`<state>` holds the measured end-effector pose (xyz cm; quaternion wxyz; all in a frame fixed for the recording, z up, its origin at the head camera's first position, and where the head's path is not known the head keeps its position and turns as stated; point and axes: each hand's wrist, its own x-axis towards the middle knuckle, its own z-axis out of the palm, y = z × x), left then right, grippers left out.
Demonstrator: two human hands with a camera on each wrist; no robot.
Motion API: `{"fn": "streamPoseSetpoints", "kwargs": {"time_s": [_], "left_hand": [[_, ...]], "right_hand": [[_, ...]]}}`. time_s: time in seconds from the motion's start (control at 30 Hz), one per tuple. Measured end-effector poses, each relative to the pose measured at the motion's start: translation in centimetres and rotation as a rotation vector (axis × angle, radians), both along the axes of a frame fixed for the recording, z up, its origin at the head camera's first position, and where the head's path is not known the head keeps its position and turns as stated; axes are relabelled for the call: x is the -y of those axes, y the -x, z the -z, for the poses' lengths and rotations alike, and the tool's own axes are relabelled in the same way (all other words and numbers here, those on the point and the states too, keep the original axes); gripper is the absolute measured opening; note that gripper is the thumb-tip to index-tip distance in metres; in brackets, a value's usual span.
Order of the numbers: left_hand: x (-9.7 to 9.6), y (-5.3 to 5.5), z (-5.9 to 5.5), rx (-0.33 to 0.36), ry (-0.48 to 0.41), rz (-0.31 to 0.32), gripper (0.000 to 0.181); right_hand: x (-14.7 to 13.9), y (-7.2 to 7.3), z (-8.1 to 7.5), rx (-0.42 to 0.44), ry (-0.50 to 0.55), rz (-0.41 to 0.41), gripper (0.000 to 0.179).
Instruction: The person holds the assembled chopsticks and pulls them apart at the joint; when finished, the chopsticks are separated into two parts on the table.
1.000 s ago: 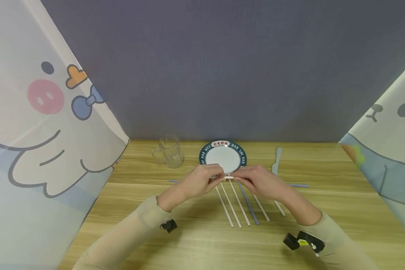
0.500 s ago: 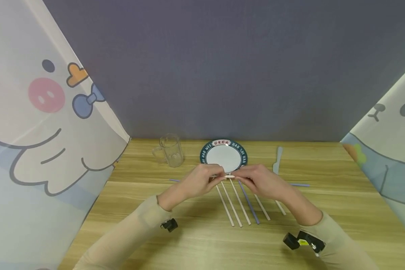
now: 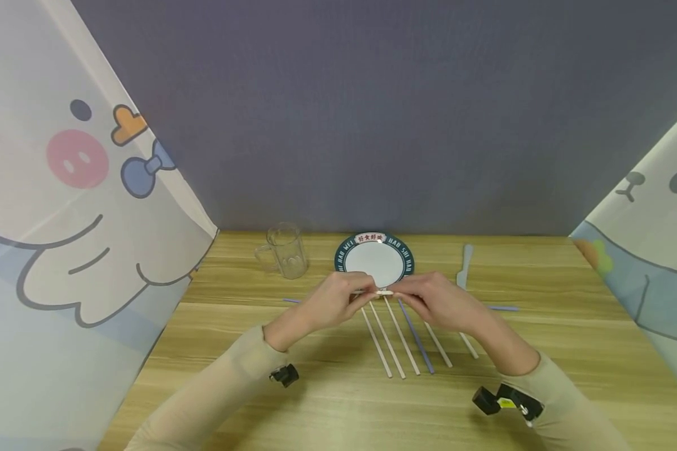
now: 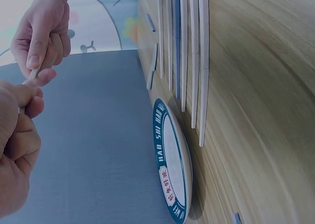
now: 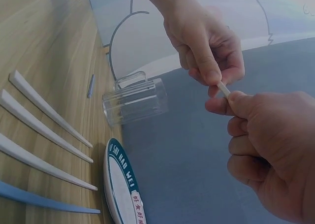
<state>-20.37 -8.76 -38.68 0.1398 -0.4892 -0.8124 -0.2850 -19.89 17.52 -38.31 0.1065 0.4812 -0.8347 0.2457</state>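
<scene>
Both hands meet over the near rim of the plate. My left hand (image 3: pixel 335 304) pinches one end of a short, thin white stick (image 5: pixel 223 89) between thumb and finger. The other end is pinched by my right hand (image 3: pixel 437 304), so only a small stretch shows between the fingertips. The left wrist view shows the left hand (image 4: pixel 15 150) close up and the right hand (image 4: pixel 44 37) beyond it. A round white plate (image 3: pixel 372 263) with a dark green lettered rim lies behind the hands. Below them, several white chopsticks (image 3: pixel 400 341) and a blue chopstick (image 3: pixel 416 338) lie side by side, their far ends partly hidden.
A clear glass mug (image 3: pixel 288 254) stands at the back left, handle leftward. A pale blue knife (image 3: pixel 463 269) lies right of the plate. Blue pieces lie out to the right (image 3: pixel 502 308) and the left. A grey panel (image 3: pixel 338 125) backs the wooden table (image 3: pixel 338 419), with printed cloths on both sides.
The hands have risen very slightly, still pinching the short white stick. The view has shifted a little; the things on the table lie as before.
</scene>
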Motion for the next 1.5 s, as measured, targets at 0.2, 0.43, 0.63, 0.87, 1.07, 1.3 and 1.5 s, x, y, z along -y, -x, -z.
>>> {"fn": "streamPoseSetpoints", "kwargs": {"time_s": [0.2, 0.43, 0.63, 0.87, 1.07, 1.3, 1.5], "left_hand": [[0.02, -0.05, -0.03, -0.003, 0.013, 0.004, 0.013], [-0.21, -0.2, 0.0, 0.0, 0.01, -0.016, 0.014], [-0.27, -0.24, 0.02, 0.003, 0.009, -0.014, 0.014], [-0.34, -0.24, 0.25, -0.002, 0.014, -0.017, 0.012], [-0.37, -0.33, 0.35, -0.003, 0.015, -0.02, 0.011], [-0.38, -0.42, 0.52, -0.01, 0.016, 0.0, 0.012], [-0.49, -0.42, 0.72, 0.005, 0.019, 0.003, 0.011]], "right_hand": [[-0.22, 0.29, 0.09, -0.005, 0.008, -0.037, 0.028], [-0.3, 0.42, 0.13, -0.012, 0.005, -0.047, 0.028], [-0.46, 0.47, 0.17, -0.023, 0.006, -0.052, 0.029], [-0.68, 0.56, 0.27, -0.029, 0.007, -0.07, 0.03], [-0.69, 0.49, 0.23, -0.028, -0.005, -0.066, 0.03], [-0.85, 0.55, 0.8, -0.05, 0.012, -0.083, 0.031], [-0.96, 0.51, 0.96, -0.039, 0.013, -0.081, 0.029]]}}
